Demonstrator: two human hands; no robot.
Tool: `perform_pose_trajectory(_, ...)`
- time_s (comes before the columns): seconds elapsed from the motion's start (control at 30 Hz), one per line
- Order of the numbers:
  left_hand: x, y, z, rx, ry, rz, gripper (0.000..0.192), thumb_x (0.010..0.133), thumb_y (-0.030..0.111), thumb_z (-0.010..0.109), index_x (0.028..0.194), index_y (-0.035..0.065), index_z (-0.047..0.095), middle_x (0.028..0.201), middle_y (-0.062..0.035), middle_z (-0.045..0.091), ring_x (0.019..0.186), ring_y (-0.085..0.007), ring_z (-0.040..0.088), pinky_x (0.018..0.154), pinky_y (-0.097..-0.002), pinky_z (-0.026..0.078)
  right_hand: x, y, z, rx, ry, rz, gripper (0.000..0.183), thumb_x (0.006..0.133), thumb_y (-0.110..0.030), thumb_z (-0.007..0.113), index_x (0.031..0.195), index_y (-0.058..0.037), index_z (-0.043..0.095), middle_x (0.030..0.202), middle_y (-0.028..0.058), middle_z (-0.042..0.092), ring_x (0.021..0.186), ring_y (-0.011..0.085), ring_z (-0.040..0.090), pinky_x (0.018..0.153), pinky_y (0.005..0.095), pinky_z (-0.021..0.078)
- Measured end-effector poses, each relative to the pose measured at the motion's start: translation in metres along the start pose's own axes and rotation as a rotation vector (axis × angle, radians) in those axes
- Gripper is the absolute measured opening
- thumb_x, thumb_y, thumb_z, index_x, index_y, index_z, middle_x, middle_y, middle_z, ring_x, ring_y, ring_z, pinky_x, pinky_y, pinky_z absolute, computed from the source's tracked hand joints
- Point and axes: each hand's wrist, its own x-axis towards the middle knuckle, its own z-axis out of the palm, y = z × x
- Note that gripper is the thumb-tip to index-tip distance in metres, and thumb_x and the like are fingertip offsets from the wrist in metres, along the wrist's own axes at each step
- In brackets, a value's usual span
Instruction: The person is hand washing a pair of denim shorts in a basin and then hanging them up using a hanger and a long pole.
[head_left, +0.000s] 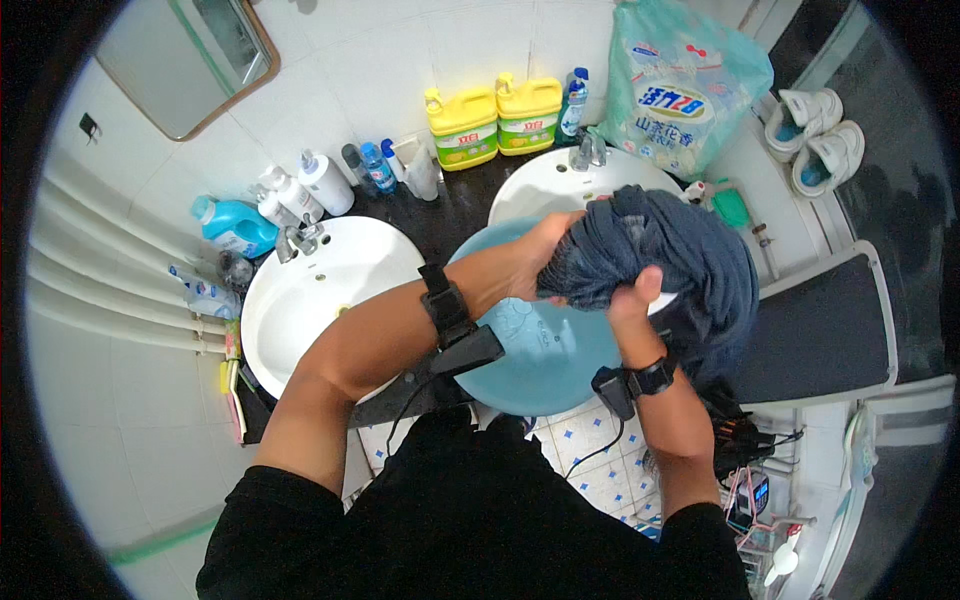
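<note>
A bunched dark blue-grey cloth is gripped between both hands, above the right sink and the rim of a light blue plastic basin. My left hand clasps its left side, fingers mostly hidden behind the fabric. On the near side, my right hand presses into the cloth with the thumb raised. Loose folds hang down to the right. The basin overlaps the near edge of the right white sink and has printed marks inside. Both wrists wear black straps with small boxes and cables.
At left is another white sink with a faucet. Along the wall stand pump bottles, a blue jug, yellow detergent jugs and a bagged detergent pack. White shoes sit at right, beyond a dark board.
</note>
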Motion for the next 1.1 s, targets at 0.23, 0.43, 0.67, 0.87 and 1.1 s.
perform_pose_trajectory(0.23, 0.01, -0.01, 0.017, -0.04, 0.027, 0.164, 0.046, 0.088, 0.046, 0.033, 0.085, 0.0087, 0.06, 0.055, -0.0087, 0.056, 0.033, -0.0206, 0.05, 0.023, -0.0316, 0.035, 0.017, 0.026, -0.017, -0.008, 0.318, -0.068, 0.069, 0.086, -0.055, 0.047, 0.125, 0.0019, 0.044, 0.122, 0.0138, 0.052, 0.11, 0.0278, 0.053, 0.099, 0.0403, 0.0395)
perform_pose_trajectory(0.43, 0.011, -0.015, 0.028, -0.079, 0.279, 0.336, 0.047, 0.09, 0.043, 0.027, 0.077, 0.0085, 0.056, 0.052, -0.0075, 0.054, 0.032, -0.0183, 0.048, 0.024, -0.0303, 0.032, 0.035, 0.02, -0.001, -0.033, 0.531, -0.116, 0.051, 0.095, -0.046, 0.038, 0.107, 0.001, 0.055, 0.096, 0.0129, 0.062, 0.083, 0.0245, 0.064, 0.077, 0.0355, 0.0527)
perform_pose_trajectory(0.67, 0.014, -0.032, 0.016, -0.111, 0.339, 0.487, 0.049, 0.091, 0.039, 0.026, 0.075, 0.0029, 0.054, 0.052, -0.0128, 0.053, 0.033, -0.0228, 0.049, 0.026, -0.0336, 0.033, 0.03, 0.008, 0.016, 0.047, 0.545, -0.018, 0.043, 0.096, -0.036, 0.041, 0.108, 0.0026, 0.054, 0.102, 0.009, 0.059, 0.089, 0.0186, 0.057, 0.082, 0.0306, 0.0457)
perform_pose_trajectory(0.87, 0.011, -0.058, 0.0, -0.08, 0.328, 0.48, 0.061, 0.091, 0.054, 0.023, 0.085, 0.0031, 0.057, 0.059, -0.0123, 0.059, 0.037, -0.0273, 0.054, 0.028, -0.0357, 0.038, 0.017, 0.025, 0.005, 0.004, 0.542, 0.027, 0.037, 0.096, -0.03, 0.044, 0.106, 0.0035, 0.056, 0.102, 0.0086, 0.059, 0.091, 0.0178, 0.056, 0.084, 0.0306, 0.0442)
perform_pose_trajectory(1.1, -0.02, -0.082, 0.0, -0.001, 0.426, 0.63, 0.085, 0.086, 0.062, 0.046, 0.148, 0.0154, 0.01, 0.147, -0.0149, 0.024, 0.136, -0.0266, 0.024, 0.089, -0.043, 0.047, 0.016, 0.026, 0.003, -0.111, 0.706, -0.15, 0.033, 0.096, -0.025, 0.047, 0.104, 0.0059, 0.055, 0.104, 0.0096, 0.059, 0.091, 0.0185, 0.056, 0.085, 0.0312, 0.0434)
